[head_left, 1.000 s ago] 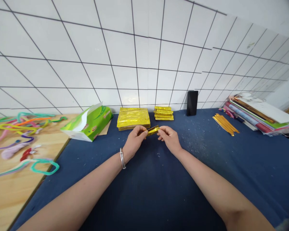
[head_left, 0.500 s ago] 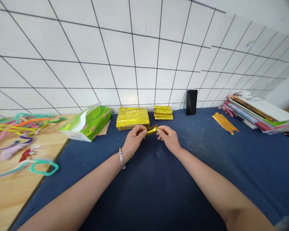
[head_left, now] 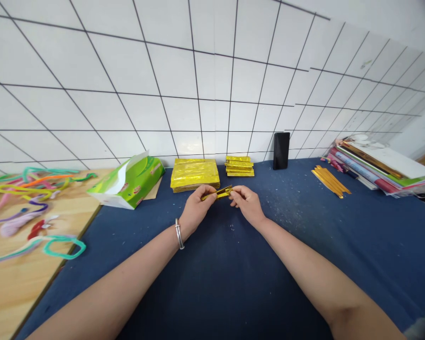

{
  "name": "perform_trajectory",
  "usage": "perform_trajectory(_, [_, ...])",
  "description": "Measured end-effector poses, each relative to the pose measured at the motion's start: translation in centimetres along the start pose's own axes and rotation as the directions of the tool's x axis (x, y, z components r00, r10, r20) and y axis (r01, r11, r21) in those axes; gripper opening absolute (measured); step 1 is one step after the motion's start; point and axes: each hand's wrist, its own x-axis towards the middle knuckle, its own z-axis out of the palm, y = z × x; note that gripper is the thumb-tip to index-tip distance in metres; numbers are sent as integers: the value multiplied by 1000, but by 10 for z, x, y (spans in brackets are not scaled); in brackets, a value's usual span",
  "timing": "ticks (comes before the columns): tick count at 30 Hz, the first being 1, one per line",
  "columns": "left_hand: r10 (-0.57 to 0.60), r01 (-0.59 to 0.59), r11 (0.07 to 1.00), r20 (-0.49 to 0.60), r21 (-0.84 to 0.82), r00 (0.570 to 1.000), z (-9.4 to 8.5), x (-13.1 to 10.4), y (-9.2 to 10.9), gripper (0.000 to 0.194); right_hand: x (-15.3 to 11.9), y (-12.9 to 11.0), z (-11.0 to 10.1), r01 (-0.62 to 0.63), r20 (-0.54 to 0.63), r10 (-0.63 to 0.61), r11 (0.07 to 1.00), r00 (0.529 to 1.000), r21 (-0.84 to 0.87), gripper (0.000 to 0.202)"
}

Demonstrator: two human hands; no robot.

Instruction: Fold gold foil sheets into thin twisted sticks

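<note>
A small folded piece of shiny gold foil paper (head_left: pixel 223 192) is held up between my two hands over the blue cloth. My left hand (head_left: pixel 199 204), with a silver bangle at the wrist, pinches its left end. At the right end, the thumb and fingers of my right hand (head_left: pixel 247 203) close on the foil. Just behind my left hand lies a thick stack of gold foil sheets (head_left: pixel 194 173). A smaller pile of folded gold strips (head_left: pixel 240 166) sits to the right of that stack, near the wall.
A green tissue pack (head_left: pixel 136 179) lies left of the stack. Bright pipe cleaners (head_left: pixel 38 189) cover a wooden board (head_left: pixel 31 288). A black phone (head_left: pixel 281 151) leans on the tiled wall. Flat gold strips (head_left: pixel 331 181) and piled papers and folders (head_left: pixel 382 165) are at right.
Both hands stay almost in place, still gripping the folded gold foil. The foil's angle between the fingers differs very slightly.
</note>
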Motion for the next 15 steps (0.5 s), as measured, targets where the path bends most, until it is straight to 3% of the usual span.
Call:
perform_trajectory(6, [92,-92,986,7,139,996,0,2,-7,19,1,1,-1,-14,1,14,1000,1000,5,25])
perform_trajectory(15, [117,-115,975,5,191,993,-2,4,-13,19,1,3,-1,12,6,-12,1000,1000,-21,24])
